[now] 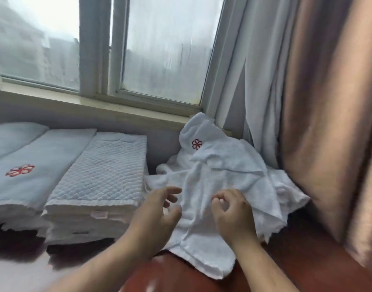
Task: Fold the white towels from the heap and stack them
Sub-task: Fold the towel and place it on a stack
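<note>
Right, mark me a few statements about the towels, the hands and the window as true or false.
1. The heap of white towels lies to the right of the quilted stack. True.
2. The quilted stack sits on the windowsill. False: it stands below the sill, beside the heap.
3. A red emblem shows near the top of the heap. True.
4. The left hand and the right hand rest on the quilted stack. False: both are at the front of the heap.
5. The brown curtain covers the window glass. False: it hangs to the right, off the glass.
</note>
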`<state>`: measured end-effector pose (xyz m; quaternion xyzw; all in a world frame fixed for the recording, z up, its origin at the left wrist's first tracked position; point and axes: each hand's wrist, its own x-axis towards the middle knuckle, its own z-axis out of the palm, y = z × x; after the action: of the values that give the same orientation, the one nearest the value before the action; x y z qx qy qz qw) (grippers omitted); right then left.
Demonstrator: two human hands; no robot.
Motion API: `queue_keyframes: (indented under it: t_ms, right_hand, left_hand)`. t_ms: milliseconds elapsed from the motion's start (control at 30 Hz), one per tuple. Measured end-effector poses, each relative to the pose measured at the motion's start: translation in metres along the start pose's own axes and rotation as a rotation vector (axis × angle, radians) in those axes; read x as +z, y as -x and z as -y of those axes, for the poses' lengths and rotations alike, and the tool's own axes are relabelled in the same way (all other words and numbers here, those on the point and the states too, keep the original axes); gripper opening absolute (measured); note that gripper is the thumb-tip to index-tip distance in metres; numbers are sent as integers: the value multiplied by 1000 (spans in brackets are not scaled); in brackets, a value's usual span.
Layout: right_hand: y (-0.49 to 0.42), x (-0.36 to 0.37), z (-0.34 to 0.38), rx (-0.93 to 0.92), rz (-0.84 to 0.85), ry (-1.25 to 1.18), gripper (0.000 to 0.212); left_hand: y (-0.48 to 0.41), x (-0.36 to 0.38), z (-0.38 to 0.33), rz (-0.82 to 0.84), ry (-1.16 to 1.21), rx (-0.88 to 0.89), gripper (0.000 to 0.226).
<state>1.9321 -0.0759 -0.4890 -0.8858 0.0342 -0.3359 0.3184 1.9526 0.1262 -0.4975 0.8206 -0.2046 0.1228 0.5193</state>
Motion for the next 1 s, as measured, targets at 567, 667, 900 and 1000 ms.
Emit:
queue_keyframes:
  t_ms: [567, 667, 900, 1000]
  right_hand:
    - [3, 16, -65, 234, -120, -381, 12]
    - [2, 14, -64, 234, -129, -444, 17]
    - [2, 11, -62, 256, -193, -590, 34]
    - [1, 9, -62, 292, -166, -704, 40]
  left_hand:
    - [-17, 67, 49, 96, -370, 129, 63]
    - [-21, 68, 49, 98, -432, 119, 38]
    - [-19, 65, 39, -82, 51, 220, 24]
    - [-17, 62, 33, -97, 205, 264, 27]
